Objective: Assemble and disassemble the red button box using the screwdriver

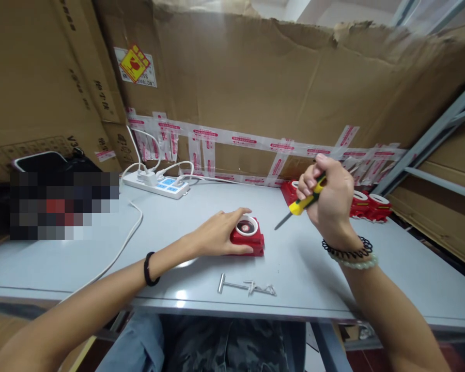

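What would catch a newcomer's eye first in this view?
Probably the yellow-and-black screwdriver raised in the right hand, its tip pointing down-left. Next, the red block with a white ring on the table, gripped by the left hand, with a T-shaped metal tool lying nearer the viewer.

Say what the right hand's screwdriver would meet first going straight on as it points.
Probably the red block, on its right side: the right hand aims the screwdriver that way. Tip height is unclear, so the tabletop could come first.
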{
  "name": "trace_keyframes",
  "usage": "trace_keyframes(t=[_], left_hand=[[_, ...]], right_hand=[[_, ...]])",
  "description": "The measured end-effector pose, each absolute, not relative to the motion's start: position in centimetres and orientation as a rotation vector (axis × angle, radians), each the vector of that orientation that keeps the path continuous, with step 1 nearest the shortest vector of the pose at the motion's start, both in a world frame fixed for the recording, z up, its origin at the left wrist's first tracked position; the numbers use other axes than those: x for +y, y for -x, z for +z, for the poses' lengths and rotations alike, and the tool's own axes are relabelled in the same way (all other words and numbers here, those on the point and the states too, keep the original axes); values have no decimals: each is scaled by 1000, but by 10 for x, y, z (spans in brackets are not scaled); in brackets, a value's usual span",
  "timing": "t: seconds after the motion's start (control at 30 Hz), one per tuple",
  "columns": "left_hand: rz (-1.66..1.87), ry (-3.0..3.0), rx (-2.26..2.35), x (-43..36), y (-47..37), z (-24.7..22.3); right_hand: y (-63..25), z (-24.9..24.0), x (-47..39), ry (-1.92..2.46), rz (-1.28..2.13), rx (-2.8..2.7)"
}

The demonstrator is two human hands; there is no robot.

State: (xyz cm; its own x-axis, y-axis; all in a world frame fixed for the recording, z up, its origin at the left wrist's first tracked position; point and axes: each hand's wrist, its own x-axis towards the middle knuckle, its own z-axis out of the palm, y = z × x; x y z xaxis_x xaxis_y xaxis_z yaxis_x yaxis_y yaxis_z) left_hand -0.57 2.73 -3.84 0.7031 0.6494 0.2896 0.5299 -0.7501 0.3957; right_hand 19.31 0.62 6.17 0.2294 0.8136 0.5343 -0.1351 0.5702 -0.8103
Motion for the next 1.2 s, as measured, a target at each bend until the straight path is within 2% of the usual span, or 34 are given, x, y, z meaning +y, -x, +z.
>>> trace_keyframes(t=[0.27, 0.73, 1.07, 1.2], left_hand=[[600, -2529, 788, 33, 22, -40], [618, -2525, 770, 37, 22, -45], [610, -2525, 798, 35, 21, -44], [601, -2543, 854, 31, 18, -44]], right_hand=[[-161, 36, 30, 704, 894, -1137], [-161, 22, 43, 658, 862, -1116], [-160, 21, 43, 727, 757, -1182], [-161, 18, 43, 824, 588, -1365]])
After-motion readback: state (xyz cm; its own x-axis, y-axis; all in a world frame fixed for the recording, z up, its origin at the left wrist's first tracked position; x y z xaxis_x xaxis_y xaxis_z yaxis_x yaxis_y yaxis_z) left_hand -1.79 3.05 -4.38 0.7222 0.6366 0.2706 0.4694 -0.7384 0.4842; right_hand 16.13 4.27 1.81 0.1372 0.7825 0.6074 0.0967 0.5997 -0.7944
